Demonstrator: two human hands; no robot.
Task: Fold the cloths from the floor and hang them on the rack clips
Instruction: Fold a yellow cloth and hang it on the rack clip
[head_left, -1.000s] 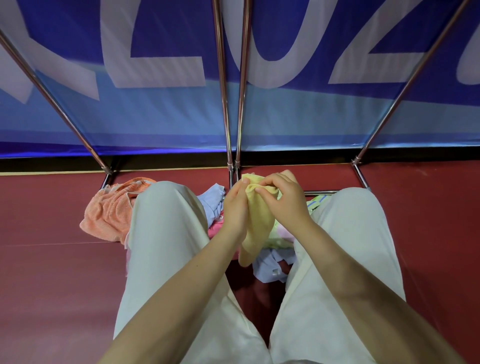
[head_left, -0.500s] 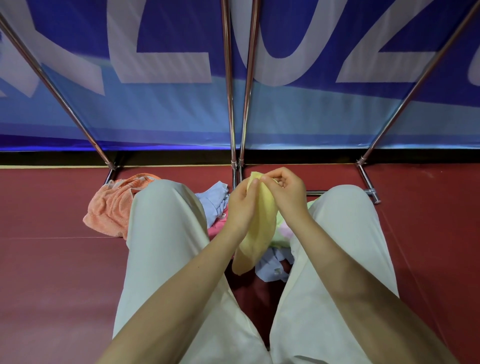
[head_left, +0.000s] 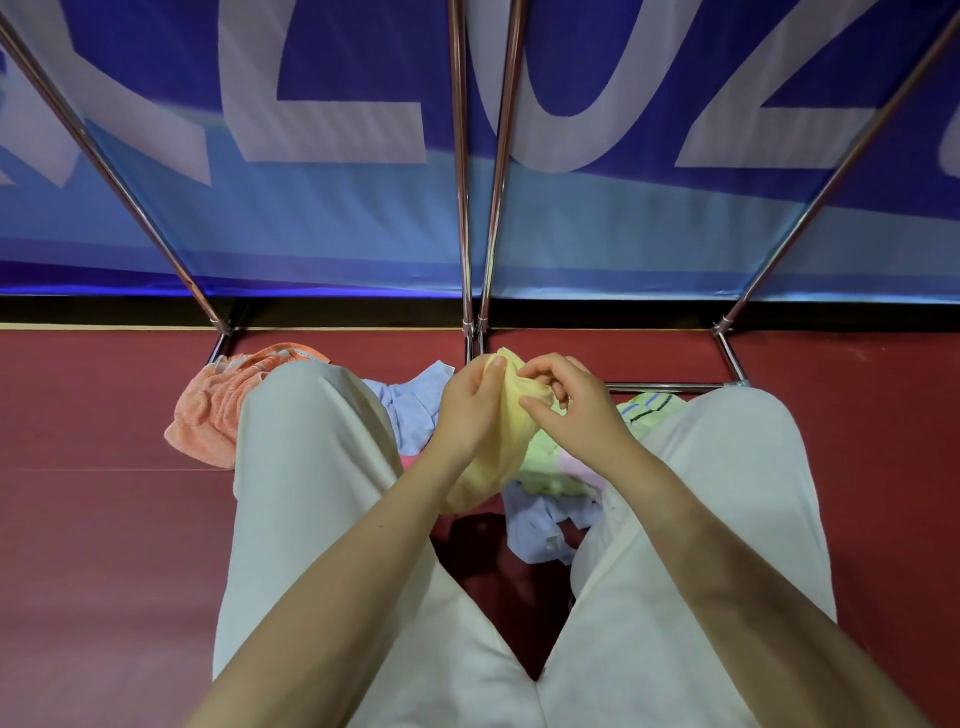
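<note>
Both grips, left hand (head_left: 470, 410) and right hand (head_left: 569, 410), pinch my yellow cloth (head_left: 511, 441) aloft, letting it hang for folding.

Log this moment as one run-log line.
stage: folding | left hand: grips yellow cloth | right hand: pinches same cloth | pile: orange towel, blue cloth on floor | hung: none visible

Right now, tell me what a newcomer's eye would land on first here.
First, the yellow cloth at centre, pinched between the left hand and right hand above a heap of pastel cloths on the red floor. Next, the orange towel crumpled beside the left knee. Behind, shiny rack poles rise across a big blue banner with white letters.
</note>
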